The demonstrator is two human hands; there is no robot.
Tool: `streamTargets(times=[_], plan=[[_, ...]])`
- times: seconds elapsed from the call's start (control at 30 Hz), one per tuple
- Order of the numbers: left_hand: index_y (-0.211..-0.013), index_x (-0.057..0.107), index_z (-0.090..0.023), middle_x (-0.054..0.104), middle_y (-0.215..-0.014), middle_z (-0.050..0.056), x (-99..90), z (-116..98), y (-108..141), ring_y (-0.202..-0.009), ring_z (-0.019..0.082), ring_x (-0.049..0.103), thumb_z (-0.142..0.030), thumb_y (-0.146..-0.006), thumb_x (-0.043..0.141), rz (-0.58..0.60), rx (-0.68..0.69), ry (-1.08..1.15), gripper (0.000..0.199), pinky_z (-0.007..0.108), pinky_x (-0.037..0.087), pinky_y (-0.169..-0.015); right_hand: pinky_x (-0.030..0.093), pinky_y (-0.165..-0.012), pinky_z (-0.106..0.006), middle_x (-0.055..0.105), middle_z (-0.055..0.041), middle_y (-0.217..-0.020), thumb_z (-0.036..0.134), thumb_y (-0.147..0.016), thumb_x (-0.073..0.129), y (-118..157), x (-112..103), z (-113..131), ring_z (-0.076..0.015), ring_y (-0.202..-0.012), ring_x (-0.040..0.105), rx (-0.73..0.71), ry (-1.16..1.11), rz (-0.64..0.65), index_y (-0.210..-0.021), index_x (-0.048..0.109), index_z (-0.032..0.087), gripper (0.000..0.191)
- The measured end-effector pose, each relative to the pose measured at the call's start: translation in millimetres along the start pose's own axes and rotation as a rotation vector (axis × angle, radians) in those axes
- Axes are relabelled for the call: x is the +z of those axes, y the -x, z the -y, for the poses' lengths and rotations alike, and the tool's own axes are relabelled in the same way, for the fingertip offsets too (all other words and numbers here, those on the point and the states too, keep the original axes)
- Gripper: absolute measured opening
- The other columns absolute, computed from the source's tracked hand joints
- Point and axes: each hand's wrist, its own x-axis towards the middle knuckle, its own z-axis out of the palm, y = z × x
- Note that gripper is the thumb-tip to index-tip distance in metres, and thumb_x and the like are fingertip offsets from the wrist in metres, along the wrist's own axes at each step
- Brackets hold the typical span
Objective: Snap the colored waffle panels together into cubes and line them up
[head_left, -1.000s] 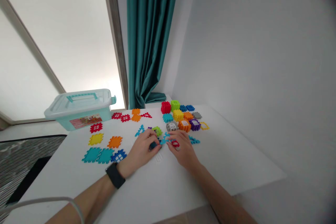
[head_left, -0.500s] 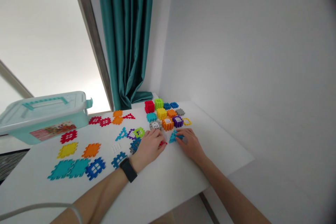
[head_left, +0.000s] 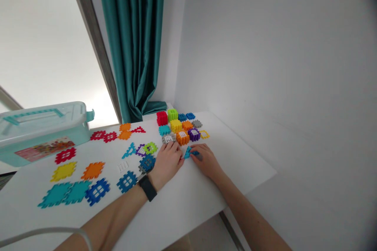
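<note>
My right hand [head_left: 206, 161] holds a light-blue triangular building piece [head_left: 187, 151] between thumb and fingers, low over the white table. Beside it, my left hand [head_left: 168, 161] is closed with its fingers curled down, its fingertips close to the blue triangle. Whatever lies under the left fingers is hidden. Just beyond the left knuckles stands a grey stack with a white window piece [head_left: 169, 138] on top. An orange stack [head_left: 182, 137] and a purple stack [head_left: 194, 134] stand behind the two hands. Close to the left wrist lies a dark-blue notched square [head_left: 147, 162].
Red [head_left: 161, 118], green [head_left: 172, 115] and yellow [head_left: 176, 125] stacks stand farther back. Loose notched pieces, including a yellow square [head_left: 64, 171] and a teal square [head_left: 55, 195], lie on the left. A lidded plastic box [head_left: 44, 135] stands at far left; a wall borders the right.
The view has swung slightly right, so the table items sit farther left. A red edge seen under my left fingers is now hidden. My hands have come a little closer together.
</note>
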Motion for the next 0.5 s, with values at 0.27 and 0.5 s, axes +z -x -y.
streamTargets(times=[0.27,0.5], plan=[[-0.083,0.066,-0.019,0.061,-0.099,0.009,5.7,-3.1,0.9,-0.106,0.029,0.052,-0.025,-0.089,0.064,-0.026,0.018,-0.015,0.009,0.045,0.042,-0.091,0.053,-0.092,-0.045,0.074,-0.0066,-0.105,0.018,-0.086,0.064,-0.5,0.2,-0.5,-0.0233,-0.101,0.066,0.01,-0.002,0.001,-0.091,0.071,0.023,0.01],[-0.082,0.068,-0.019,0.062,-0.098,0.009,7.5,-3.9,0.2,-0.102,0.029,0.051,-0.023,-0.09,0.064,-0.014,0.037,-0.076,0.01,0.045,0.042,-0.087,0.051,-0.093,-0.046,0.073,-0.0063,-0.106,0.019,-0.086,0.063,0.5,1.4,-2.6,-0.0236,-0.101,0.066,0.011,0.016,0.023,-0.092,0.071,0.023,0.011]])
